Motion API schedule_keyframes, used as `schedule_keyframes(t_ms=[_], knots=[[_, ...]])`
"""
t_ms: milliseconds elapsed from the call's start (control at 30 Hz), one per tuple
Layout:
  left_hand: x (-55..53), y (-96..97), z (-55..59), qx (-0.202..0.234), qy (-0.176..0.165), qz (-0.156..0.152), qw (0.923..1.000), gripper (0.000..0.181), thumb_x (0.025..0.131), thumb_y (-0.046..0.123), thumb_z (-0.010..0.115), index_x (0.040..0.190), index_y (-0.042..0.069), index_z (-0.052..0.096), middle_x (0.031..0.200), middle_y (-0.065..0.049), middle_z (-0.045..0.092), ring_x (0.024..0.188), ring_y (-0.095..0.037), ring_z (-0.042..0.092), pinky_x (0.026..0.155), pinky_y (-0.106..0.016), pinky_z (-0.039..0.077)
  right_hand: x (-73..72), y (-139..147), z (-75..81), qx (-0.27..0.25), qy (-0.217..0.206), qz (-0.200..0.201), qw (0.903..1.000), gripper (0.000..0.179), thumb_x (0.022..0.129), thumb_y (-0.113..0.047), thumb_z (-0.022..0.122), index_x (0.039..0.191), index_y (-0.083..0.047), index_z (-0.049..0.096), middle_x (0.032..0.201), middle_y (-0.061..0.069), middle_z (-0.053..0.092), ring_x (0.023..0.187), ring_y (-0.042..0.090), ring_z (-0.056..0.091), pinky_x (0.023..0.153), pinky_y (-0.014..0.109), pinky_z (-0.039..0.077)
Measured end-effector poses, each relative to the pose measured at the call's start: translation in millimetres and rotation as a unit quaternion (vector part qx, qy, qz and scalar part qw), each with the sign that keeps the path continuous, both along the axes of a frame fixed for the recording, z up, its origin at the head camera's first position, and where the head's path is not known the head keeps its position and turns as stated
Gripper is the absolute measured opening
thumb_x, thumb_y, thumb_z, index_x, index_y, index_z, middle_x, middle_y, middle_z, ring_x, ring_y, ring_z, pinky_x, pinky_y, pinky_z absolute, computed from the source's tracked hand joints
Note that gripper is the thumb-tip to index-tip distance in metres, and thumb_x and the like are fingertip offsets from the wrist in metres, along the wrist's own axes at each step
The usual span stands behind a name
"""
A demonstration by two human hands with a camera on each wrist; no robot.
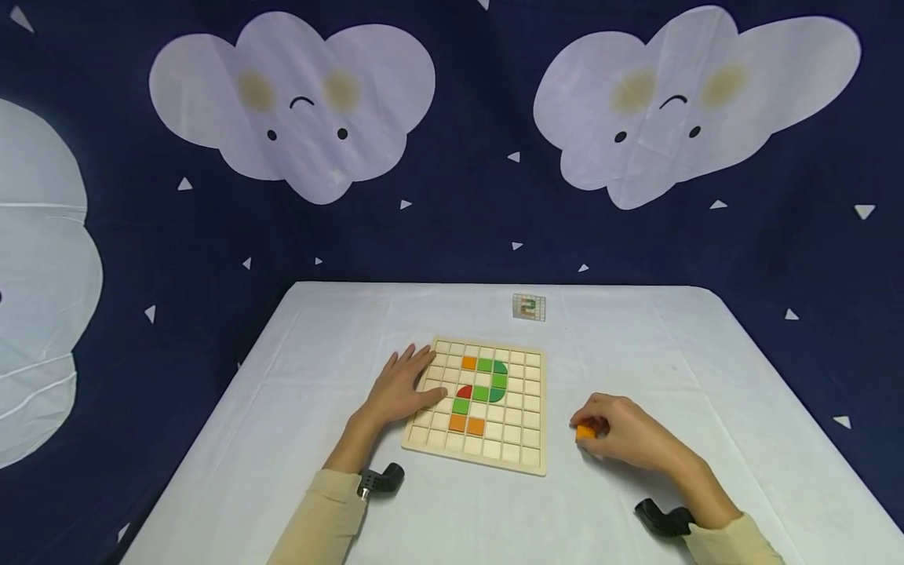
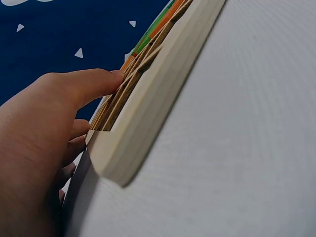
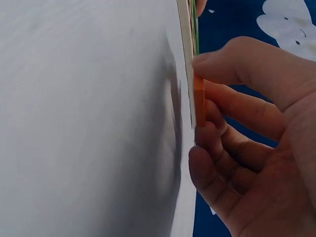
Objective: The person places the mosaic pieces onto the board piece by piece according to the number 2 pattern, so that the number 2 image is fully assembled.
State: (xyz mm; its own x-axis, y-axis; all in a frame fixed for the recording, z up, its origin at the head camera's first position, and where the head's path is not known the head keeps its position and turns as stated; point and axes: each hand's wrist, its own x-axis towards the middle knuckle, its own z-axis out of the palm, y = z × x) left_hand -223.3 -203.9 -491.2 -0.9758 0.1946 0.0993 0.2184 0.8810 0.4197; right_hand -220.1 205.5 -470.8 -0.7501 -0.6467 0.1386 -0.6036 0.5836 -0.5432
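Observation:
A wooden grid board point(image 1: 475, 457) lies on the table, bearing orange, light green, dark green and red pieces in a curved, 2-like figure. Of these, the red quarter-round piece point(image 1: 464, 391) is left of centre, and two orange squares point(image 1: 466, 424) sit side by side near the bottom. My left hand point(image 1: 404, 387) rests on the board's left edge, thumb extended over the grid and fingers spread along the side. To the right of the board, my right hand point(image 1: 625, 430) pinches an orange block point(image 1: 585, 432) between thumb and fingers; the right wrist view shows the orange block point(image 3: 199, 101) close over the table.
Behind the board stands a small card point(image 1: 529, 307) with a similar coloured grid figure printed on it. The white-covered table point(image 1: 339, 322) reaches back to a dark blue curtain point(image 1: 466, 227) with clouds. Each wrist carries a black camera mount point(image 1: 382, 479).

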Motion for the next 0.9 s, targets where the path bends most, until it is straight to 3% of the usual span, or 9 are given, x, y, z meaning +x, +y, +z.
schedule_keyframes(t_ms=[267,900], knots=[[-0.5,0.0,-0.2,0.0,0.001,0.0,1.0,0.083,0.083,0.063,0.057,0.148,0.015,0.039,0.154,0.0,0.032,0.144,-0.023,0.016,0.117,-0.041,0.006,-5.2,-18.7,0.8,-0.011,0.013,0.008,0.9998,0.029,0.069,-0.01,0.081,0.096,-0.017,0.074,0.081,-0.013,0.059,0.069,0.007,0.052,0.058,0.02,0.045],[-1.1,1.6,0.7,-0.002,-0.002,0.007,1.0,0.082,0.083,0.061,0.059,0.148,0.015,0.039,0.154,-0.001,0.031,0.144,-0.022,0.016,0.117,-0.041,0.005,-9.1,-73.2,8.5,0.011,-0.027,0.044,0.9986,0.025,0.076,-0.021,0.079,0.1,-0.019,0.075,0.085,-0.013,0.059,0.073,0.008,0.053,0.061,0.023,0.047]])
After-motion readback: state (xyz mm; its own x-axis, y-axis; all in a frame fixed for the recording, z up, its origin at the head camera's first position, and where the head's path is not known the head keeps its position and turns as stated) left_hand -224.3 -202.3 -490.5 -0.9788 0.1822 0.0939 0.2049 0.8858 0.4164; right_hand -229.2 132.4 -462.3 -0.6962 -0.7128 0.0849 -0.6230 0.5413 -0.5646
